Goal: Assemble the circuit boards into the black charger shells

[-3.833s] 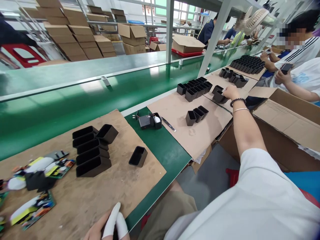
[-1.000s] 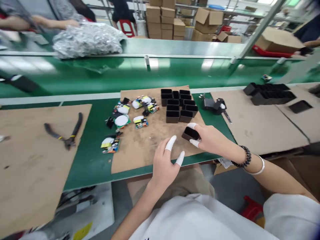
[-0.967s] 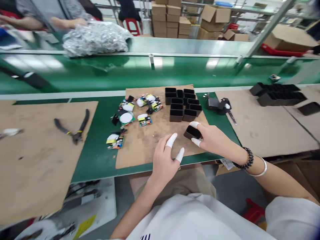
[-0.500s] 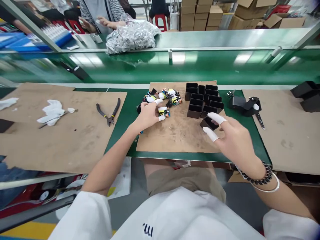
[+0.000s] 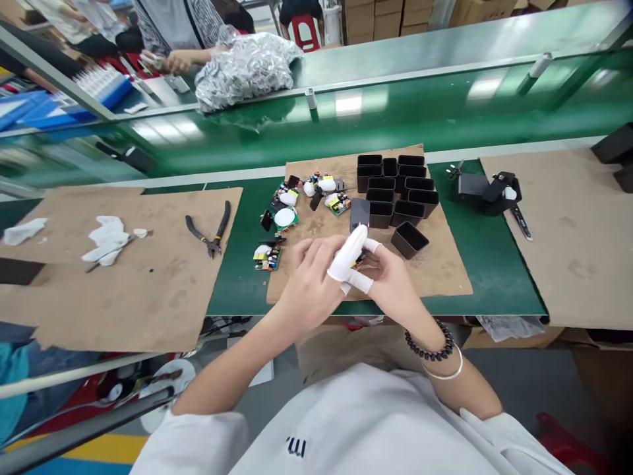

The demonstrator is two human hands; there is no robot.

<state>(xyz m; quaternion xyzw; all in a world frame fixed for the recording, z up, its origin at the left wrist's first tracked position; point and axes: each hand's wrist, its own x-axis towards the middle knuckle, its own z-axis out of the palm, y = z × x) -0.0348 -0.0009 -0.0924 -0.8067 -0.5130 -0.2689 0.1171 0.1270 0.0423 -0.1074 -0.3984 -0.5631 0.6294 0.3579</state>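
My left hand (image 5: 314,280) and my right hand (image 5: 394,282) meet over the cardboard, both closed around a small circuit board (image 5: 357,261) that their fingers mostly hide. White finger cots cover the thumbs and index fingers. A dark flat plate (image 5: 360,212) sticks up beyond the fingertips; whether it belongs to the board I cannot tell. To the left and behind lie several more circuit boards (image 5: 285,218) with white and yellow parts. Several open black plastic cases (image 5: 380,211) stand grouped beyond my right hand, and a single black case (image 5: 410,240) sits tilted nearer to it.
Pliers (image 5: 211,231) and white scraps (image 5: 107,239) lie on the left cardboard (image 5: 163,290). To the right are black plug housings (image 5: 487,191) and a knife-like tool (image 5: 521,222). A green ledge (image 5: 425,112) runs behind, holding a silvery bag (image 5: 247,69); a co-worker's hands (image 5: 180,61) are beyond.
My left hand has moved right from the boards, bringing one along. My right hand has left the near black case and come left to meet it. The camera view has tilted slightly.
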